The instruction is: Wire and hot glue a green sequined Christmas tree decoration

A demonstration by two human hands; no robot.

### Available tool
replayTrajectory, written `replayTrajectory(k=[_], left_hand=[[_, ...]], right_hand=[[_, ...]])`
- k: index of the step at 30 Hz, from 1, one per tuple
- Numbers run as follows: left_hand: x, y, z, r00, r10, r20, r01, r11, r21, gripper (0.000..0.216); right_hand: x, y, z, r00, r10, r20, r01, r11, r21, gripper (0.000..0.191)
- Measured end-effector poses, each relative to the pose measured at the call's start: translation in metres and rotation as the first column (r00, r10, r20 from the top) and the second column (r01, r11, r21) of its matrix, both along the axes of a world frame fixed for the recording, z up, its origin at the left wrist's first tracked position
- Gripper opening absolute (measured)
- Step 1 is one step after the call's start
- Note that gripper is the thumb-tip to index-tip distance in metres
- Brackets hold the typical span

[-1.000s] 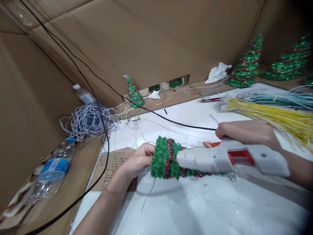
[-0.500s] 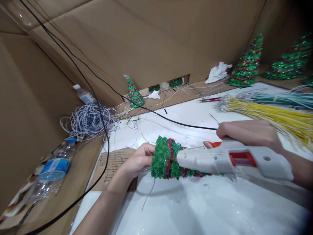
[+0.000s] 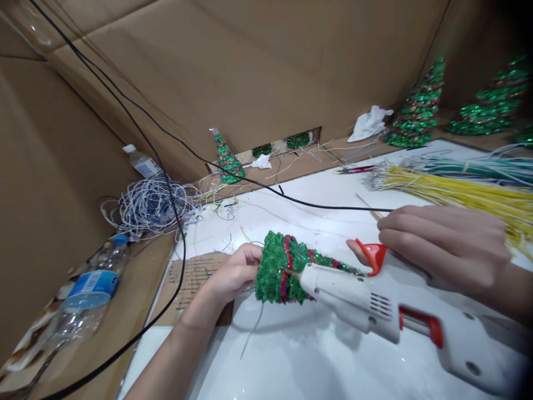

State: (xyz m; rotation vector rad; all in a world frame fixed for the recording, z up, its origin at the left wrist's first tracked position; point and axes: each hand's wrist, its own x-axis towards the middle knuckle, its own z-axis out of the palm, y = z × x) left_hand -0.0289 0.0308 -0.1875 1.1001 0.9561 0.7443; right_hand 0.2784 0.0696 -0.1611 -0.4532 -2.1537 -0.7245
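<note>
My left hand (image 3: 235, 272) is closed on the wide base of a green sequin cone tree with red bands (image 3: 277, 266), which lies on its side over the white table (image 3: 316, 355). My right hand (image 3: 445, 244) grips the handle of a white hot glue gun (image 3: 375, 311), with a finger at its red trigger (image 3: 372, 255). The gun's nozzle touches the tree near its base. The gun's body slants down toward the lower right.
Bundles of yellow wires (image 3: 458, 191) and green wires (image 3: 478, 166) lie at the right. Finished trees (image 3: 416, 108) stand at the back right, a small tree (image 3: 227, 158) at the back. A white wire coil (image 3: 147, 205), a plastic bottle (image 3: 89, 289) and a black cable (image 3: 175, 222) are at the left. Cardboard walls surround the table.
The glue gun has tilted, its rear dropping toward the lower right, and my right hand has shifted right and opened up over the handle. The left hand and tree stayed put.
</note>
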Motion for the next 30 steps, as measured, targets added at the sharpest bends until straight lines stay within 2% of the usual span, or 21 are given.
replayTrajectory(k=[3,6,13,15,18,22,26,30], left_hand=[[-0.001,0.0,-0.001,1.0,0.005,0.002,-0.005,1.0,0.003,0.015],[-0.001,0.001,-0.001,1.0,-0.008,0.015,0.008,1.0,-0.007,0.014],[0.001,-0.001,0.001,0.998,-0.02,0.051,0.02,1.0,-0.004,0.012],[0.001,-0.001,0.001,0.999,-0.018,0.047,0.018,1.0,0.0,0.012],[0.001,-0.001,0.0,0.999,-0.012,0.043,0.012,1.0,-0.007,0.011],[0.0,0.0,-0.001,0.999,-0.02,0.029,0.02,1.0,0.005,0.011],[0.0,0.0,-0.002,0.999,-0.031,0.025,0.031,0.999,0.022,0.01],[0.001,-0.001,-0.001,0.997,-0.048,0.054,0.047,0.999,0.02,0.009]], right_hand=[[0.002,0.003,0.0,0.999,0.032,0.033,-0.034,0.996,0.078,0.023],[0.001,0.003,0.004,0.998,0.059,0.019,-0.06,0.995,0.084,0.026],[-0.006,0.0,0.012,0.998,0.032,-0.045,-0.035,0.997,-0.062,0.019],[-0.008,0.002,0.01,0.996,-0.017,-0.084,0.009,0.996,-0.089,0.02],[-0.009,0.009,0.005,0.982,-0.168,-0.093,0.153,0.977,-0.15,0.019],[-0.005,0.022,0.0,0.945,-0.326,-0.009,0.315,0.92,-0.234,0.015],[0.0,0.033,-0.006,0.922,-0.379,0.082,0.385,0.87,-0.308,0.016],[0.001,0.037,-0.01,0.907,-0.408,0.106,0.42,0.848,-0.324,0.013]])
